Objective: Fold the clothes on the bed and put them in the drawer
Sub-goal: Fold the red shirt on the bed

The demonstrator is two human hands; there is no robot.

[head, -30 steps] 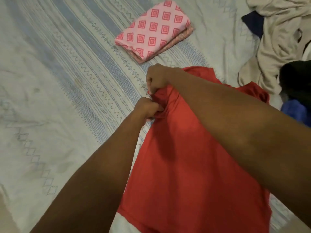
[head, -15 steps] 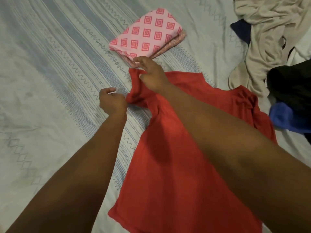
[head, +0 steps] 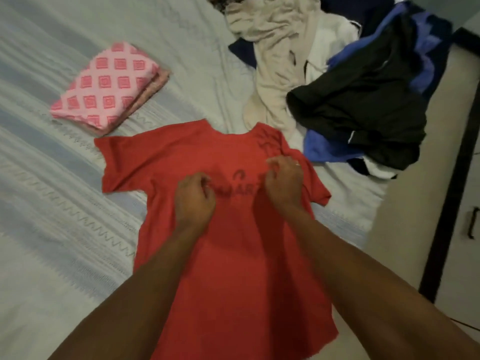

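Head view: A red T-shirt [head: 233, 255] is being laid flat, front side up, across the pale patterned bed [head: 52, 203] in the centre of the frame, its collar pointing toward the top and its hem reaching the bottom edge. Both arms are being extended forward from the bottom of the frame over the shirt's body. The left hand [head: 194, 198] is being held knuckles up over the middle of the chest, fingers curled inward beside the dark printed lettering. The right hand [head: 284, 180], a ring [head: 298, 165] showing on one finger, is being held just right of that lettering, below the bunched fabric at the shoulder, its fingers likewise curled downward. Whether cloth is being pinched under either hand cannot be told through the blur.

The sleeve at centre left is being shown spread flat; the one at centre right is being shown rumpled. A folded pink patterned cloth [head: 109, 87] is being kept at the upper left, near the flat sleeve but apart from it. At the upper right, unfolded clothes are being left in a heap: a beige garment [head: 275, 74], a black garment [head: 363, 100] over it and a blue garment [head: 322, 149] just beside the rumpled sleeve. At the right edge, a pale cabinet front with a dark handle [head: 471, 224] is being partly shown.
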